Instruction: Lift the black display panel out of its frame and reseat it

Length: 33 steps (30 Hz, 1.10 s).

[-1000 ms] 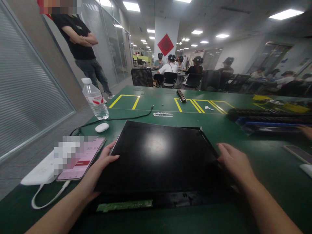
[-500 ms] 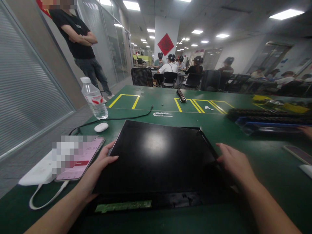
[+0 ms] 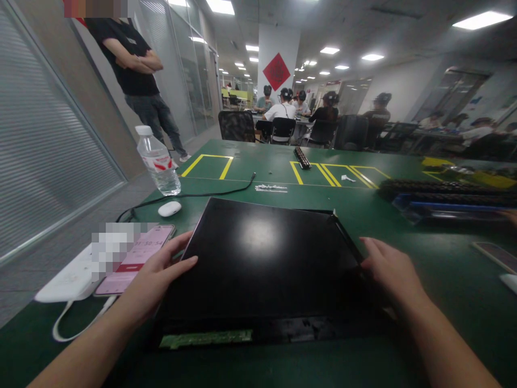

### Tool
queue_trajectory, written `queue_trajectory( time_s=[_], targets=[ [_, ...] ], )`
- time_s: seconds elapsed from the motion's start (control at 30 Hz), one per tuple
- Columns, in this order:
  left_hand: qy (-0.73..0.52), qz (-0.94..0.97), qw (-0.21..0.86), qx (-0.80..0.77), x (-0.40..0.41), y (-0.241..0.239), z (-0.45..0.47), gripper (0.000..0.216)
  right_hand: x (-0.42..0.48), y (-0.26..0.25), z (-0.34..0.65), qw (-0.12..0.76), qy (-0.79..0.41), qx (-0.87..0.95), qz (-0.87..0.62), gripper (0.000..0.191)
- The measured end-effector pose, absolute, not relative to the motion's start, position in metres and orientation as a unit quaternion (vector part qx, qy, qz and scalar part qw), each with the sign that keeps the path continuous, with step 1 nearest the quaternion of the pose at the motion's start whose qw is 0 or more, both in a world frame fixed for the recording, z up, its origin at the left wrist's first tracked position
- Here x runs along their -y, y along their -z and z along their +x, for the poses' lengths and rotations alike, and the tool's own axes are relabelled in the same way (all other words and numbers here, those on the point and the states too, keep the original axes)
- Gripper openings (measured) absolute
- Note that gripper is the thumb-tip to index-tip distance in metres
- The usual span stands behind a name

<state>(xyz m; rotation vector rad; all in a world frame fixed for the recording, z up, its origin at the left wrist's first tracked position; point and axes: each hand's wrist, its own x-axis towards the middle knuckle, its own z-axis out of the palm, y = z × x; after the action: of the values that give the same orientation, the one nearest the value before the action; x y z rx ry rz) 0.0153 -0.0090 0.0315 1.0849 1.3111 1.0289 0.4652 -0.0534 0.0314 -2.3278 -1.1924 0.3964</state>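
A glossy black display panel (image 3: pixel 258 258) lies tilted over a black frame (image 3: pixel 347 233), whose far right corner and right side show past the panel. A green circuit board strip (image 3: pixel 205 339) runs along the near left edge. My left hand (image 3: pixel 161 272) grips the panel's left edge, thumb on top and the other fingers beside and beneath it. At the right side my right hand (image 3: pixel 390 269) is closed against the frame's edge, thumb and index finger at the rim. Some of its fingers are hidden in the dark below.
Left stand a water bottle (image 3: pixel 158 161), a white earbud case (image 3: pixel 169 208), a phone (image 3: pixel 137 258) and a white power bank (image 3: pixel 68 277). A black cable (image 3: pixel 202 194) lies behind. Blue-edged dark parts (image 3: pixel 452 205) sit right, near another person's hand. A person (image 3: pixel 133 70) stands far left.
The view has shifted slightly. My left hand keeps its hold on the panel's edge, and my right hand stays at the frame; the panel has hardly moved.
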Motion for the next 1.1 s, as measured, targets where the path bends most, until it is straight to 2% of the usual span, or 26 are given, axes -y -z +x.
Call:
queue_trajectory(
  time_s=[0.13,0.33,0.6,0.8,1.1],
  targets=[
    [-0.402,0.491,0.503,-0.587,0.001,-0.014,0.004,0.086,0.054,-0.032,0.464,0.252,-0.154,0.43,-0.853,0.065],
    [-0.38,0.563,0.424,-0.599,-0.002,-0.008,0.005,0.07,0.054,-0.033,0.464,0.255,-0.158,0.429,-0.852,0.064],
    [-0.324,0.645,0.334,-0.607,-0.006,0.001,0.001,0.064,0.054,-0.034,0.463,0.261,-0.163,0.422,-0.853,0.065],
    [-0.294,0.658,0.327,-0.611,-0.006,0.0,0.002,0.073,0.054,-0.032,0.464,0.264,-0.163,0.418,-0.854,0.061],
    [-0.3,0.659,0.3,-0.62,-0.008,0.007,0.001,0.063,0.053,-0.029,0.467,0.271,-0.162,0.417,-0.852,0.057]
  ],
)
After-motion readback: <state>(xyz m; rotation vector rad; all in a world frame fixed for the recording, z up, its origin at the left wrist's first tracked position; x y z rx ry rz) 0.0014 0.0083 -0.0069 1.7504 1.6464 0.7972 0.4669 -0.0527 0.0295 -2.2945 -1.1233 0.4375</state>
